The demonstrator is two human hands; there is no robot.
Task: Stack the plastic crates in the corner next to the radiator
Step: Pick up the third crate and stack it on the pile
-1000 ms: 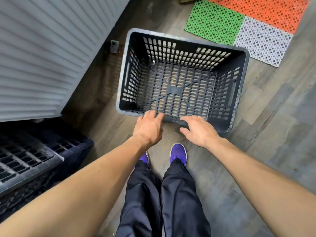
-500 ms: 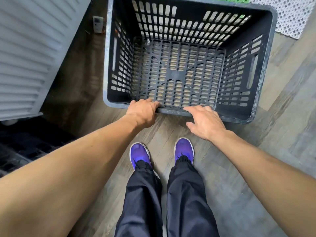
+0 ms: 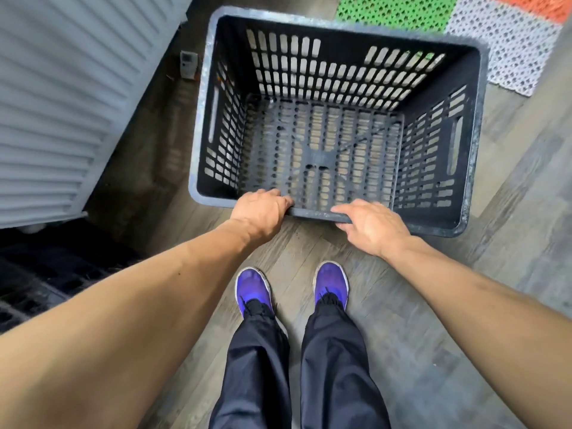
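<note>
A dark grey slotted plastic crate (image 3: 473, 125) stands open side up in front of me, empty, over the wooden floor. My left hand (image 3: 261, 209) grips its near rim, fingers curled over the edge. My right hand (image 3: 368, 226) grips the same rim further right, thumb under it. A white ribbed radiator (image 3: 71, 97) fills the upper left. Beneath it at the lower left lies another dark crate (image 3: 46, 274), partly hidden by my left forearm.
Green, white and orange perforated floor mats (image 3: 399, 10) lie beyond the crate at the top right. A small white box (image 3: 188, 63) sits on the floor between radiator and crate. My purple shoes (image 3: 253, 286) stand just behind the crate.
Both hands went from resting at the near rim to gripping it. The crate has come closer and looms larger, seemingly lifted; the mats have slid toward the top edge.
</note>
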